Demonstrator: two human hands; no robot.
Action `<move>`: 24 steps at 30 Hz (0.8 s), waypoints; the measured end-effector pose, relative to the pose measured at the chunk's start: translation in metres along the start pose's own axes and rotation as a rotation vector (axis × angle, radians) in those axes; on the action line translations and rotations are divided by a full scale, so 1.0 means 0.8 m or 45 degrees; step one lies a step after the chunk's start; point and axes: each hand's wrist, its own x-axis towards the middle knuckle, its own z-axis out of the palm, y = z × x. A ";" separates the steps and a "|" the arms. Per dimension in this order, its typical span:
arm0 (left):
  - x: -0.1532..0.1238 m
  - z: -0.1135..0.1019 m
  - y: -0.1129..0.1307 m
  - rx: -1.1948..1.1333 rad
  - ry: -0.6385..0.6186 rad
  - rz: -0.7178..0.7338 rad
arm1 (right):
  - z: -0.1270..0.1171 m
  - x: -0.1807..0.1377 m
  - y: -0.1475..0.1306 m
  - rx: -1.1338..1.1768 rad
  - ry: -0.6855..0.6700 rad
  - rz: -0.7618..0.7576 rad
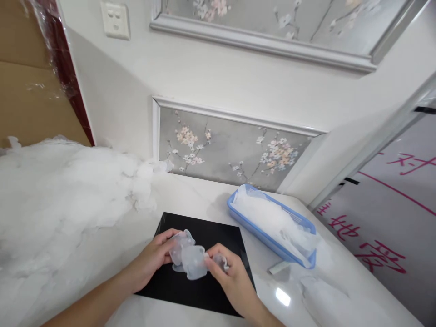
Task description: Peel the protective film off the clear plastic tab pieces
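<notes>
Both hands hold a small translucent plastic piece [189, 257] above a black mat [200, 268] on the white table [190, 195]. My left hand [150, 261] grips its left side with fingers curled around it. My right hand [230, 277] pinches its right side. The plastic piece looks like soft, bumpy clear film or a moulded shell; its exact shape is hard to make out.
A large heap of white plastic pieces [57, 200] covers the left of the table. A blue tray [272, 225] full of the same white material sits at the right. A small strip [278, 268] lies near the tray. A wall with floral panels stands behind.
</notes>
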 end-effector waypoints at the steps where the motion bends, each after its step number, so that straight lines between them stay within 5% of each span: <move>1: 0.001 -0.002 0.000 0.122 0.045 0.055 | -0.002 0.002 -0.001 0.116 0.015 0.102; 6: 0.002 -0.006 0.005 0.441 0.202 0.287 | -0.014 0.010 -0.003 0.502 0.017 0.399; 14: -0.005 0.000 0.015 -0.322 0.029 0.011 | -0.019 0.010 0.001 0.679 0.012 0.456; 24: -0.004 0.002 0.019 -0.682 -0.072 -0.106 | -0.019 0.007 0.005 0.580 0.109 0.342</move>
